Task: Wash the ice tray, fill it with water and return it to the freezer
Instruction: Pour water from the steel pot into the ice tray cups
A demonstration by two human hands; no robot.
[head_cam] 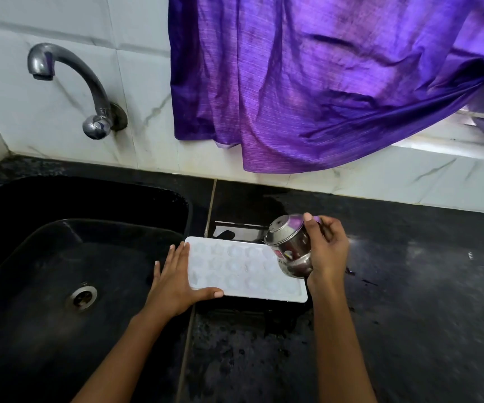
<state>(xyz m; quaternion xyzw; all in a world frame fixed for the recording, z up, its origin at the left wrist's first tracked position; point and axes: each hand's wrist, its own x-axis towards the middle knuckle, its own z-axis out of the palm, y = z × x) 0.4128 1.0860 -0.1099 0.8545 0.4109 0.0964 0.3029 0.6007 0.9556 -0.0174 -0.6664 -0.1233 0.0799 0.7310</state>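
A white ice tray (243, 269) lies flat on the dark speckled stone surface (409, 301), its left end at the edge of the black sink (60, 257). The left hand (174, 283) rests against that left end, its fingers (176, 251) stretched out nearly straight along the short edge and the thumb laid along the near long edge, so the hand braces the tray rather than closing around it. The right hand (326, 251) is curled around a small steel pot (288, 245), gripping it from the right side with the thumb over the top; the pot is tipped with its mouth toward the left, above the right end of the tray. Whether water is leaving the pot cannot be told. The tray's moulded cells look pale and glossy. Just beyond the right-hand fingers the surface shows a wet sheen and a bright reflection, and wet patches darken the stone on the near side of the tray. The sink basin holds a round metal drain (81, 296), to the left of the left-hand fingers. Well beyond them, a curved metal tap (69, 77) projects from the white marbled wall tiles (31, 117), and a purple curtain (307, 77) hangs over the wall behind the right hand.
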